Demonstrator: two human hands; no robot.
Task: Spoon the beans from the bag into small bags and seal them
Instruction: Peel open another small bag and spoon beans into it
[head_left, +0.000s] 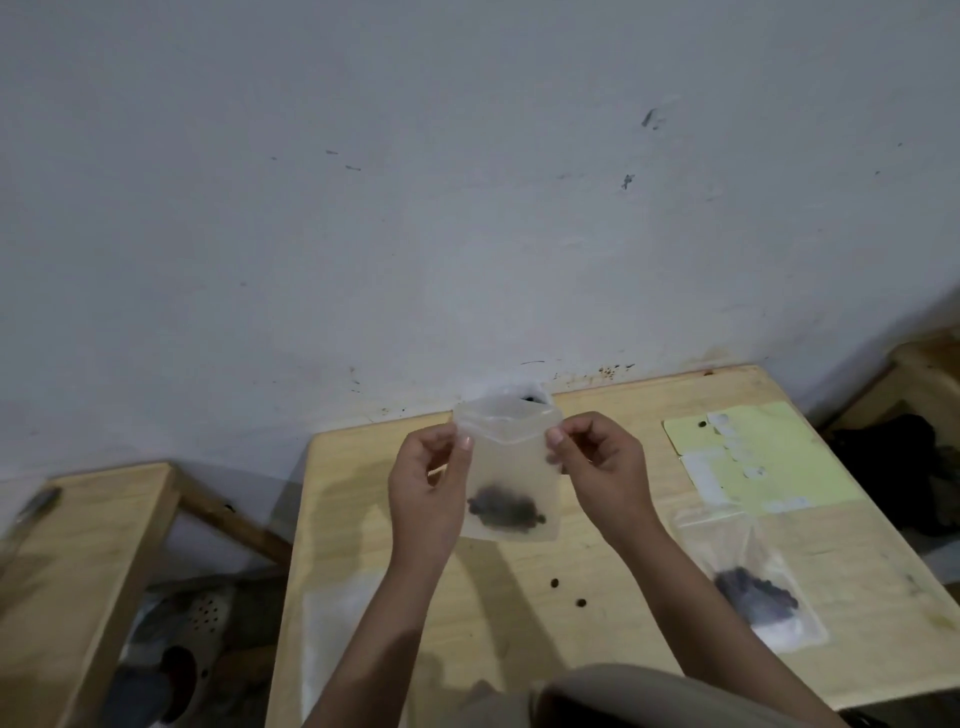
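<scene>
The small bag (511, 467) hung upright above the table (623, 530), each top corner pinched — left hand (431, 483) at one side, right hand (597, 462) at the other — with its mouth gaping. A dark clump of beans (505, 508) sagged at the bottom. The film looked thin, limp and slick, the load light; the zip strip at the top seemed the sensible place for a grip. A filled bag (753, 582) lay flat to the right, near a yellow sheet (769, 457) bearing white labels — no writing was legible.
</scene>
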